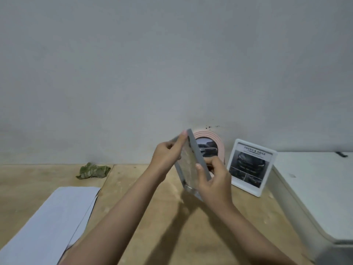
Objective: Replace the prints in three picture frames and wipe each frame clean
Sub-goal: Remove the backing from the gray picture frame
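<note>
Both my hands hold a grey picture frame [193,148] tilted on edge above the wooden table [152,207]. My left hand [168,155] grips its upper left side, fingers curled over the top edge. My right hand [214,178] pinches the lower right side, thumb on the front. Behind it a pink arched frame [214,139] with a dark car print leans against the wall, partly hidden. A white square frame [253,167] with a car print stands to the right. A crumpled green cloth [93,171] lies at the back left.
White sheets of paper [49,222] lie stacked at the near left of the table. A white raised surface [315,188] adjoins the table on the right. A plain grey wall [172,64] rises right behind the table.
</note>
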Demonstrator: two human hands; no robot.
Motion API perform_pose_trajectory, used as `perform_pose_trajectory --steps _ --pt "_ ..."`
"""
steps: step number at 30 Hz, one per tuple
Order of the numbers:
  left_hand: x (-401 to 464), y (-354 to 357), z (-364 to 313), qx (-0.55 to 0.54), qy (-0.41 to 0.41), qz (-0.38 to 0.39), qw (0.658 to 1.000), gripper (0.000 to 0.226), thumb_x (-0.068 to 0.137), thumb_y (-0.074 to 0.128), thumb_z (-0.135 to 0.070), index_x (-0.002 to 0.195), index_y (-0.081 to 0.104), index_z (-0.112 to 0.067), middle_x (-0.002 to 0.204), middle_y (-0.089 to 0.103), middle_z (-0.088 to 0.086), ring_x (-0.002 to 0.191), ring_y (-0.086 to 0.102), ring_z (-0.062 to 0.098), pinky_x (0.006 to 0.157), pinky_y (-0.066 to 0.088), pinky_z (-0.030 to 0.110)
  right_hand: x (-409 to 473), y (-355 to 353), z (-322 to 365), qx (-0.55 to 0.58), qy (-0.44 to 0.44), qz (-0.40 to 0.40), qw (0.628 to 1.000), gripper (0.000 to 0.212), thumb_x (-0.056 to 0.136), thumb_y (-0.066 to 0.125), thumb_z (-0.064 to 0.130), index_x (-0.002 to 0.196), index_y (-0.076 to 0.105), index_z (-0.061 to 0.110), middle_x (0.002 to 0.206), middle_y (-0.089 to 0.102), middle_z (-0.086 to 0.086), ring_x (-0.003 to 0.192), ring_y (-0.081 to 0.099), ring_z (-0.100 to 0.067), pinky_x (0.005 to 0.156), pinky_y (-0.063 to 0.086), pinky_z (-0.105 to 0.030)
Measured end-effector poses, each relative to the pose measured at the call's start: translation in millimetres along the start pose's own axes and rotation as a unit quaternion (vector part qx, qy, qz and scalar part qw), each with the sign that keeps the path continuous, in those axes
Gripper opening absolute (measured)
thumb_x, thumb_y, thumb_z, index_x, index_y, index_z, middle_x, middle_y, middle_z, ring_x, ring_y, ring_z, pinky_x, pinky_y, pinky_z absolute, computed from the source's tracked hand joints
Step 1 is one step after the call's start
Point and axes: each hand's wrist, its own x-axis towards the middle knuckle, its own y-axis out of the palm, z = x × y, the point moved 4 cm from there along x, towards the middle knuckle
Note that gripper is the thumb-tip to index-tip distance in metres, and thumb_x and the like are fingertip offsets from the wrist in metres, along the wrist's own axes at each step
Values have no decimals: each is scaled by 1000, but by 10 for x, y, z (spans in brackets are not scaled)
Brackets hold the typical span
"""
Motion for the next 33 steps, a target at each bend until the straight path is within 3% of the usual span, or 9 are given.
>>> perform_pose_trajectory --steps 4,9,12,16,20,24,26,30,33 --pt "-287 232 -115 62 54 -27 996 39 81 68 -43 57 47 -21 48 45 -13 50 48 4 48 34 17 -295 -25 111 -2 -40 -14 999 7 84 55 12 89 58 9 83 56 2 74 49 -5 61 42 -24" --pt "-351 160 29 53 2 -143 988 18 83 49 -14 66 45 -11 64 44 8 59 43 24 58 42 33 -470 65 126 41 -70 39 996 13 84 59 6 97 60 7 92 60 -1 85 55 -11 70 44 -19" --pt "-398 -19 -1 62 4 -130 990 26 91 44 -11 65 44 -13 62 44 6 55 40 20 56 39 28 -433 32 60 66 -80 79 991 25 89 55 29 104 62 11 102 62 2 98 58 -9 85 44 -17" --pt "-414 -359 -27 68 -7 -36 997 20 92 45 -5 73 46 -10 66 43 7 57 42 20 49 40 25 -107 -95 -549 55 117 14 991 27 92 52 31 109 60 11 104 60 -3 98 58 -17 81 42 -21" --pt "-432 -611 109 -6 -12 48 999 15 96 46 -7 97 58 0 81 60 11 70 58 22 57 48 27 38 -117 -1374 -16 364 72 929 50 93 40 49 119 54 9 109 61 -8 102 57 -29 87 45 -38" --pt "-432 -621 217 -48 -23 92 994 36 98 38 -2 67 56 -8 52 57 -6 44 54 8 44 44 16 -15 -129 -1662 23 414 118 902 58 96 35 49 126 54 4 126 57 -15 113 54 -33 97 44 -42" --pt "-376 -637 292 -55 -34 71 995 47 97 42 -4 55 58 -15 49 53 -6 41 50 7 42 42 16 -29 -166 -1724 44 432 107 895 52 96 40 46 118 59 2 120 61 -16 106 57 -33 96 46 -44" --pt "-186 -706 587 -54 -76 -20 995 29 97 52 -21 70 55 -10 56 52 2 42 47 11 43 40 17 -102 -241 -1865 50 467 69 880 54 90 43 53 115 62 9 112 65 -10 99 60 -31 92 50 -44" --pt "-158 -625 1000 6 -154 -2 988 29 98 49 -24 74 52 -9 58 47 5 45 43 15 47 38 20 -159 -296 -1942 40 482 38 875 51 93 42 49 113 61 6 109 65 -9 97 60 -32 89 50 -40"
